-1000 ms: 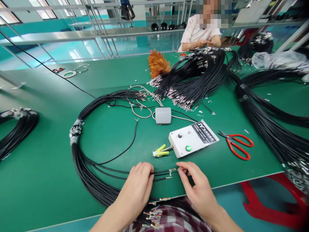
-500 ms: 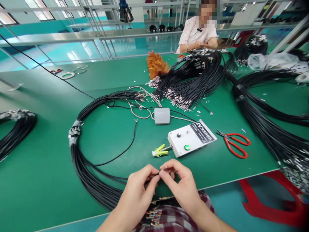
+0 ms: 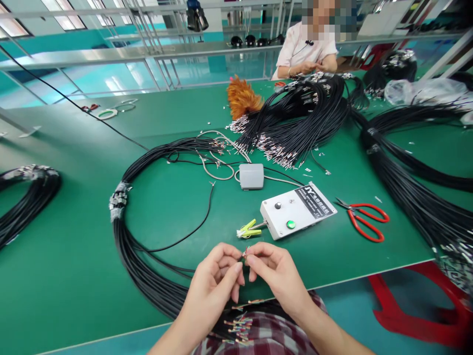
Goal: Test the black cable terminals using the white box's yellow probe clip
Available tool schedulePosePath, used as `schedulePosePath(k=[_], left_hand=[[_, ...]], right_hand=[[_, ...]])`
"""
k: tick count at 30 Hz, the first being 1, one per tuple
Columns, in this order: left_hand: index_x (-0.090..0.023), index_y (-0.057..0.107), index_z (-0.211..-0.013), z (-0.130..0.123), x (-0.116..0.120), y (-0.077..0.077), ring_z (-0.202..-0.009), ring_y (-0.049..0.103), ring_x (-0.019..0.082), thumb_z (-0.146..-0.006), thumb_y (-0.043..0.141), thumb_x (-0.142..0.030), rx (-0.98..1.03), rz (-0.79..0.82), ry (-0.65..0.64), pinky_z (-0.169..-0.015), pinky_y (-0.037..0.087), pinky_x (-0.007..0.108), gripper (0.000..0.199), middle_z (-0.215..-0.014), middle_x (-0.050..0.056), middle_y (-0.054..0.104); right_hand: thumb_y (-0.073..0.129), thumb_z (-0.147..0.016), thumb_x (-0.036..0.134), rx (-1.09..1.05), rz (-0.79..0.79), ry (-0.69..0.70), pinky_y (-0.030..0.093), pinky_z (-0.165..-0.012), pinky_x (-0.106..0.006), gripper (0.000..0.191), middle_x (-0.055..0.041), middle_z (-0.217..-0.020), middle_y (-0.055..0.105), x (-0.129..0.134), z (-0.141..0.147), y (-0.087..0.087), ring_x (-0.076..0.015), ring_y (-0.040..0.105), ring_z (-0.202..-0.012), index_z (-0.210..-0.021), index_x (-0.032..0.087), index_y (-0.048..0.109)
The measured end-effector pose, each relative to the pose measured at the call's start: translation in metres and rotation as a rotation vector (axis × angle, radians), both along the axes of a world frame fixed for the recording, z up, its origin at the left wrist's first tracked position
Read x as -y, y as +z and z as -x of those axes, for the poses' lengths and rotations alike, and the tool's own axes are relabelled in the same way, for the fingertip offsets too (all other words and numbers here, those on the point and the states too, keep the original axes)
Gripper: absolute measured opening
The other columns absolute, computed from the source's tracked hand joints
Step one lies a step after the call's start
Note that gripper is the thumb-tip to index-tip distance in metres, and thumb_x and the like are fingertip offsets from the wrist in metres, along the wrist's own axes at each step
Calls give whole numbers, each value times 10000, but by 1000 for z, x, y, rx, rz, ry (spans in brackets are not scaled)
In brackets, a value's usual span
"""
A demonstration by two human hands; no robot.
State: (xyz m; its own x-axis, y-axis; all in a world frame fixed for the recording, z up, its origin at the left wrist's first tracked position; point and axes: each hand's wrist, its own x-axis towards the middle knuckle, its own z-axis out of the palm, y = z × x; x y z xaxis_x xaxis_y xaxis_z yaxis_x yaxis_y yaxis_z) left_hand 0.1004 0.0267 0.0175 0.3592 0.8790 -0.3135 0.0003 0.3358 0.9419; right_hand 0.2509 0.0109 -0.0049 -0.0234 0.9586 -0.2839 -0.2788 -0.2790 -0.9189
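Note:
Close together near the table's front edge, both hands work at one cable end with thin coloured wires (image 3: 245, 252). My left hand (image 3: 218, 276) is closed on the black cable just behind that end, most of it hidden by the fingers. Thumb and forefinger of my right hand (image 3: 271, 268) pinch the wires themselves. A long bundle of black cables (image 3: 148, 291) curves beside my left hand, and its stripped, coloured ends (image 3: 238, 325) lie over my lap. Just beyond the hands is a white control box (image 3: 295, 212) with a lit green button and a yellow-green clip (image 3: 249, 230) on its shaft.
Red-handled scissors (image 3: 367, 219) lie right of the box. A grey pedal (image 3: 252, 176) with its cord sits behind it. Large black cable bundles (image 3: 314, 118) and an orange feather duster (image 3: 242, 98) are farther back. Across the table sits a co-worker (image 3: 308, 52). A red stool (image 3: 417, 301) stands below the edge.
The fingers have shifted at the cable end, and its coloured wires now show between the fingertips. My left fingers are less tightly curled. The whole view has moved slightly.

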Motion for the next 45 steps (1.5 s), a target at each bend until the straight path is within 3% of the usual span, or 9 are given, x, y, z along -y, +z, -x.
schedulePosePath(k=[3, 5, 11, 15, 19, 26, 31, 40, 45], left_hand=[[-178, 626, -1044, -5, -3, 5, -522, 549, 72, -821, 694, -325, -16, -97, 36, -490, 456, 196, 275, -866, 23, 617], [-166, 668, -982, -10, -6, 7, -555, 570, 78, -802, 706, -292, -26, -151, 49, -519, 471, 205, 223, -913, 34, 611], [-168, 574, -837, -14, -11, -3, -417, 483, 83, -845, 667, -386, 28, 14, 112, -402, 367, 169, 237, -496, -63, 526], [-168, 544, -837, -9, -9, -6, -430, 534, 91, -819, 698, -425, 11, 40, 116, -433, 416, 184, 301, -529, -58, 567], [-171, 536, -814, -7, -8, -8, -376, 418, 43, -821, 706, -444, -7, 25, 126, -399, 313, 156, 322, -510, -93, 495], [-152, 647, -1005, -7, -10, -9, -454, 340, 15, -831, 710, -420, 95, 87, 43, -433, 227, 167, 326, -711, -52, 510], [-147, 606, -847, -8, -9, -10, -430, 330, 8, -809, 736, -382, 91, 71, 96, -439, 219, 171, 272, -659, -64, 506], [-213, 472, -878, -5, -2, -13, -416, 372, 70, -928, 545, -464, -96, -47, 48, -431, 277, 176, 266, -484, -111, 420], [-209, 473, -856, -1, -3, -17, -455, 347, 62, -905, 598, -456, 32, 36, 79, -450, 263, 176, 281, -529, -104, 418]], right_hand=[[743, -748, 487, 28, -10, 16, 458, -534, -200, 342, -8, -740, 683, 0, 1, 0, -74, 583, -519, -790, 160, 651], [723, -763, 505, 32, -14, 44, 449, -527, -201, 357, 3, -684, 660, 0, 1, 0, -83, 582, -517, -793, 163, 629], [601, -880, 426, 156, -35, 117, 460, -599, -222, 255, 25, -651, 616, 2, -4, 0, -103, 597, -585, -816, 179, 583], [532, -928, 290, 384, -150, 134, 460, -638, -231, 147, 17, -775, 615, 2, -9, 6, -110, 618, -665, -838, 193, 597], [499, -940, 195, 598, -316, 150, 438, -682, -237, 141, 15, -812, 605, 1, -12, 10, -115, 597, -728, -843, 205, 602], [513, -938, 208, 451, -222, 174, 458, -666, -211, 127, 19, -790, 617, 0, -10, 10, -99, 599, -680, -849, 195, 604], [517, -932, 226, 404, -142, 179, 454, -635, -207, 142, 25, -747, 611, 0, -7, 9, -101, 606, -658, -821, 187, 597], [508, -933, 162, 770, -315, 221, 419, -673, -247, 140, 17, -817, 642, -3, -10, 13, -127, 584, -722, -838, 210, 600], [488, -951, 147, 875, -413, 232, 432, -730, -269, 154, 0, -861, 664, -3, -15, 10, -152, 616, -784, -879, 209, 609]])
